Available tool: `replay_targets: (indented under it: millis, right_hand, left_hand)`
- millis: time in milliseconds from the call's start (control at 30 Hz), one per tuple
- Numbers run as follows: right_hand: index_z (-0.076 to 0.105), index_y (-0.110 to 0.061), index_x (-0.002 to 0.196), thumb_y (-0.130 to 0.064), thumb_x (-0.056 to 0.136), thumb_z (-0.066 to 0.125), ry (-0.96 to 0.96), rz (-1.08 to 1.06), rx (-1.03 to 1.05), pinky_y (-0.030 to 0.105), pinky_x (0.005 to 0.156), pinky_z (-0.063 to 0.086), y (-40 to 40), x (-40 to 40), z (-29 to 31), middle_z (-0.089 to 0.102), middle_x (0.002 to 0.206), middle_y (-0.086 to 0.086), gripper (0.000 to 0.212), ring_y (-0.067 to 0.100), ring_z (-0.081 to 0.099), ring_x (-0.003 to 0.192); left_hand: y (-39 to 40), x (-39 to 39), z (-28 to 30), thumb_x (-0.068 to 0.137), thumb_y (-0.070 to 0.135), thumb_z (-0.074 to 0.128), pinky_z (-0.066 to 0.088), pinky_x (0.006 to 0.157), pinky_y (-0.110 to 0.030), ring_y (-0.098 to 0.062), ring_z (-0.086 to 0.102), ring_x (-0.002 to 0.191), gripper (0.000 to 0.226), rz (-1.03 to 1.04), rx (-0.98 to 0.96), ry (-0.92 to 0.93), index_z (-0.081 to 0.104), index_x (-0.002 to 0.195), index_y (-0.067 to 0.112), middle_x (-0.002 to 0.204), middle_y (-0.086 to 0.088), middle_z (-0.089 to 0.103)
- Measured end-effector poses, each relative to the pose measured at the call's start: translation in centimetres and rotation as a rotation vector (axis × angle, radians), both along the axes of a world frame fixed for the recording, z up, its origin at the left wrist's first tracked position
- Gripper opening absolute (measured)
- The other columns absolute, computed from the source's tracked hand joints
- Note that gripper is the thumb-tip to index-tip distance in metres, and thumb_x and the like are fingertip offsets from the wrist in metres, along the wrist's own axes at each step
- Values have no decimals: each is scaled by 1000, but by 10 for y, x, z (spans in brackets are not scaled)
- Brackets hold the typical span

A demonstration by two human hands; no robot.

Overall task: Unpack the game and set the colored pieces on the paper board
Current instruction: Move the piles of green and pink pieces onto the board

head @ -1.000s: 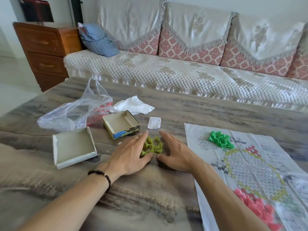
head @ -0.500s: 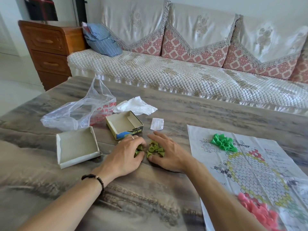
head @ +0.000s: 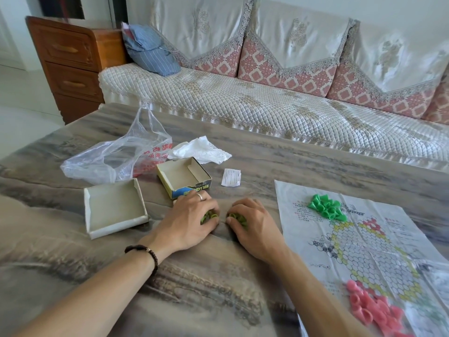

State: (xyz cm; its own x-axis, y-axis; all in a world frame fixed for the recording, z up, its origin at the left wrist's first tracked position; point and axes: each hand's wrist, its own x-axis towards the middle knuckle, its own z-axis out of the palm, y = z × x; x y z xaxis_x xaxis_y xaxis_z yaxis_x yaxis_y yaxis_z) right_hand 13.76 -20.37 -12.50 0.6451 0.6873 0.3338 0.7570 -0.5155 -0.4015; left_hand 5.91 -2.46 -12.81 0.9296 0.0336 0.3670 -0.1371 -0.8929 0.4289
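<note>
Olive-green game pieces lie on the table under both my hands. My left hand curls its fingers round one share of them; my right hand curls round the other share. The two hands sit side by side, almost touching. To the right lies the paper board, printed with a hexagon grid. A heap of bright green pieces rests on its far corner and a heap of pink pieces on its near edge.
An open box half and the box tray stand left of my hands. Behind them lie a clear plastic bag, a crumpled white bag and a small paper slip. A sofa runs behind the table.
My hands have drawn together and curled over the olive-green pieces, which earlier lay open between spread fingers; they now show only through gaps under the palms.
</note>
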Motion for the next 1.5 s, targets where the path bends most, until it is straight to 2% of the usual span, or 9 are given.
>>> replay_targets:
  millis: [133, 367, 500, 600, 767, 900, 1100, 1400, 1500]
  right_hand:
    - [58, -21, 86, -43, 88, 44, -205, -161, -116, 37, 73, 44, 3, -6, -2, 54, 89, -4, 25, 21, 51, 84]
    - [39, -17, 66, -32, 87, 50, -225, -291, -101, 34, 47, 37, 6, -9, 2, 52, 67, 2, 28, 35, 54, 57]
    - [26, -17, 57, -26, 81, 56, -224, -328, -84, 29, 47, 25, 8, -10, 5, 52, 54, 5, 39, 37, 49, 49]
    - [26, -15, 54, -26, 79, 57, -238, -339, -81, 29, 46, 23, 7, -12, 4, 51, 50, 5, 42, 36, 48, 46]
    - [30, -14, 54, -30, 79, 53, -246, -334, -69, 29, 43, 26, 4, -16, 4, 48, 51, 3, 37, 34, 49, 47]
    - [42, -19, 66, -38, 85, 47, -253, -355, -125, 31, 49, 35, 0, -29, 3, 53, 70, 0, 28, 24, 51, 67]
    - [28, -19, 57, -22, 77, 60, -265, -424, -120, 26, 42, 23, 2, -30, 2, 50, 52, 4, 38, 34, 49, 41]
    - [23, -14, 49, -22, 79, 56, -274, -335, 10, 28, 39, 26, 0, -15, 4, 47, 42, 10, 45, 35, 42, 38]
    - [24, -15, 48, -22, 81, 58, -289, -305, 18, 30, 36, 29, -1, -12, 7, 45, 40, 9, 48, 33, 40, 36]
  left_hand:
    - [-4, 0, -4, 89, 42, 49, 34, 75, -36, -20, 45, 93, 19, 84, 160, -14, 55, 89, 25, 93, 6, 50]
    - [-9, -2, 1, 90, 35, 56, 38, 55, -34, -23, 54, 74, 26, 186, 216, -95, 41, 73, 22, 74, 3, 50]
    - [-11, -7, 6, 84, 29, 65, 28, 46, -29, -24, 50, 52, 40, 220, 243, -129, 34, 60, 20, 57, 3, 45]
    - [-11, -9, 6, 80, 26, 68, 25, 45, -26, -24, 47, 47, 41, 246, 255, -123, 35, 56, 19, 52, 2, 45]
    - [-12, -9, 5, 76, 28, 67, 27, 44, -26, -23, 53, 56, 38, 250, 331, -107, 35, 56, 20, 57, 2, 48]
    - [-15, -10, 4, 77, 27, 64, 28, 48, -29, -27, 56, 64, 30, 286, 342, -112, 40, 61, 20, 65, -3, 51]
    - [-16, -13, 3, 74, 20, 72, 30, 42, -26, -31, 53, 43, 42, 350, 261, -94, 36, 54, 20, 52, -4, 51]
    - [-11, -11, 5, 76, 22, 64, 27, 38, -24, -29, 47, 37, 44, 253, 223, -155, 32, 46, 19, 42, -3, 46]
    - [-16, -9, 8, 74, 19, 72, 22, 39, -23, -25, 44, 34, 52, 222, 227, -166, 27, 47, 20, 39, -3, 44]
